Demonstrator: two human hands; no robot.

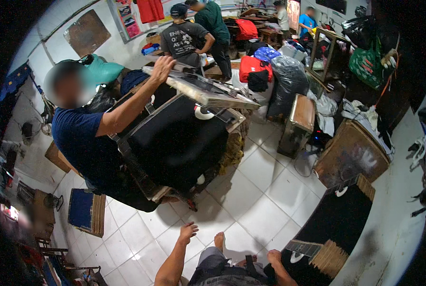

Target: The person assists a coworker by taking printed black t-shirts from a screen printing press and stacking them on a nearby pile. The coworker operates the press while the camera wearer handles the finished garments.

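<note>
The fingers of the left hand (187, 232) are held loosely spread, with nothing gripped, over the white tiled floor (256, 209) at the lower centre. The right hand (273, 257) is curled; whether anything is gripped cannot be told. Near it, at the lower right, black-topped stacked boards (337, 217) are marked with white prints. At the upper centre, a rectangular frame (222, 101) is held tilted above a black-covered board (175, 140) by a co-worker (82, 133) in dark blue.
</note>
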